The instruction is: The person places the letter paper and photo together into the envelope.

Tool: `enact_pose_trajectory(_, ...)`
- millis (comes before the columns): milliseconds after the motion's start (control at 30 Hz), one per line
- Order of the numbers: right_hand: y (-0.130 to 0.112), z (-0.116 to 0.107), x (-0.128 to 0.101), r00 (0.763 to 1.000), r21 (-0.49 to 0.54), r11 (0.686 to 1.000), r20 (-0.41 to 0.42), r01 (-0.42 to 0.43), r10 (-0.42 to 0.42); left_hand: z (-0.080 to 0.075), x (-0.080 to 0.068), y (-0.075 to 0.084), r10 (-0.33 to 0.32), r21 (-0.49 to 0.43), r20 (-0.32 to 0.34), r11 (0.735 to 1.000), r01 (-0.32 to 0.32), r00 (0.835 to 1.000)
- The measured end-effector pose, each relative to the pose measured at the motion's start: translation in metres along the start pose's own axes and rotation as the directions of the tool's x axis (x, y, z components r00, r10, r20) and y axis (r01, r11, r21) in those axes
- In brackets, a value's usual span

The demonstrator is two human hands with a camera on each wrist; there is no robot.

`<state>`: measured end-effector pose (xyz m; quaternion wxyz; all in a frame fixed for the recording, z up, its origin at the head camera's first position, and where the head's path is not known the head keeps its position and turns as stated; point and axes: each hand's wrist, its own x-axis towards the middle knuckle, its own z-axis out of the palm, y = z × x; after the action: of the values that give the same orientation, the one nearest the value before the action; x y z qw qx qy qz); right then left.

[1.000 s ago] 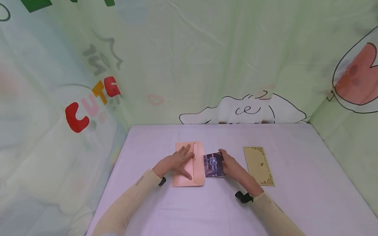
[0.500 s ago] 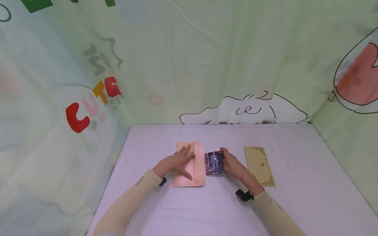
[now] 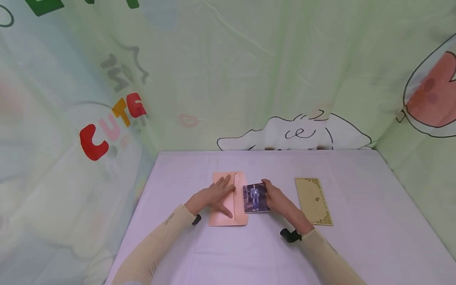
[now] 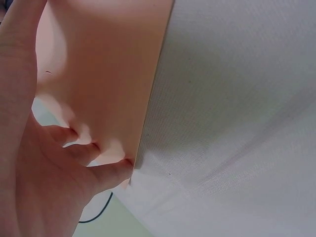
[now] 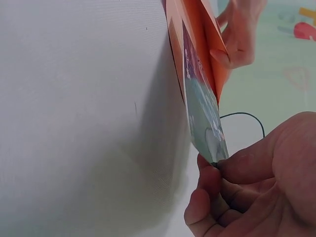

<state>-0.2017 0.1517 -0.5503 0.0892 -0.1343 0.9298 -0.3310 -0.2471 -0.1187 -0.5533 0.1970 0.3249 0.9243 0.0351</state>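
Our left hand (image 3: 213,196) pressed flat on the pink envelope (image 3: 228,215) on the counter (image 3: 249,253); right hand (image 3: 279,200) fingers pinched the photograph (image 3: 255,197) at its mouth, where a snagged corner could buckle.

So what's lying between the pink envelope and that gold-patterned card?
In the head view: the photo, pinched by the right hand, then bare table.

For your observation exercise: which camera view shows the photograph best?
The head view: the photograph lies face up, its picture plain, between the pink envelope and the right hand. The right wrist view shows it edge-on, pinched. The left wrist view misses it.
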Motion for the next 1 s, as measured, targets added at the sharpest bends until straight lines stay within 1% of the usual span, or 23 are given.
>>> enact_pose_trajectory(100, 0.000, 0.002, 0.003, 1.000, 0.001, 1.000, 0.003, 0.000, 0.000, -0.001, -0.001, 0.000, -0.001, -0.001, 0.000, 1.000, 0.001, 1.000)
enact_pose_trajectory(267, 0.000, 0.005, 0.004, 1.000, -0.005, 1.000, -0.005, 0.029, -0.029, -0.002, -0.002, 0.001, 0.007, 0.009, -0.002, 1.000, -0.007, 1.000)
enact_pose_trajectory(400, -0.004, 0.007, 0.005, 0.999, 0.009, 0.999, 0.001, 0.034, -0.034, -0.001, -0.001, 0.001, 0.000, 0.002, 0.005, 1.000, 0.000, 1.000)
enact_pose_trajectory(633, -0.010, 0.014, 0.010, 0.998, 0.004, 0.998, -0.013, 0.058, -0.058, -0.001, -0.002, 0.000, -0.005, -0.001, 0.008, 1.000, 0.005, 1.000)
enact_pose_trajectory(833, -0.016, 0.019, 0.012, 0.999, 0.004, 0.999, 0.002, 0.049, -0.049, -0.002, -0.004, 0.001, -0.018, -0.021, 0.007, 1.000, 0.018, 1.000)
enact_pose_trajectory(1000, -0.017, 0.022, 0.012, 0.998, 0.007, 0.998, -0.018, 0.056, -0.056, 0.000, -0.002, 0.001, -0.008, -0.014, 0.003, 1.000, 0.008, 1.000)
